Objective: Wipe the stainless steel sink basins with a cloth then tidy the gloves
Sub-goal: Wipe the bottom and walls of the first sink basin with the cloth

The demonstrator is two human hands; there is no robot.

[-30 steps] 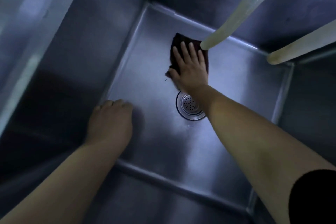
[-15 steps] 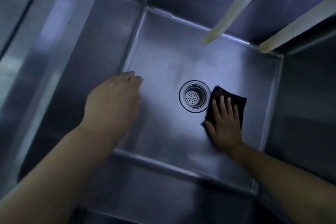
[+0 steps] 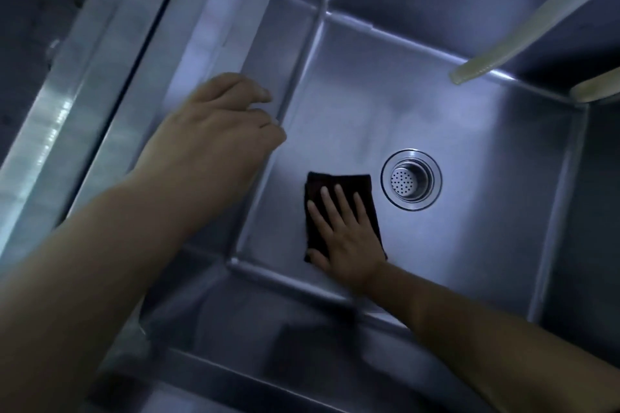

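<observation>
Cloth (image 3: 339,211) has swept from right of the drain (image 3: 411,179) to its left, near the basin (image 3: 436,104) floor's front-left corner. Right hand (image 3: 347,238) presses it, fingers flat and spread; left hand (image 3: 214,131) hovers loosely curled, empty. Floor wiping mid-pass; gloves unseen.

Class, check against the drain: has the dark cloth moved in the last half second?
Yes. The cloth, under the right hand, crossed from the right of the drain to its left.

sink basin (image 3: 436,104): brushed steel, smooth, it gleamed under my hands
cloth (image 3: 322,184): dark, matt fabric
drain strainer (image 3: 411,179): shiny perforated metal
</observation>
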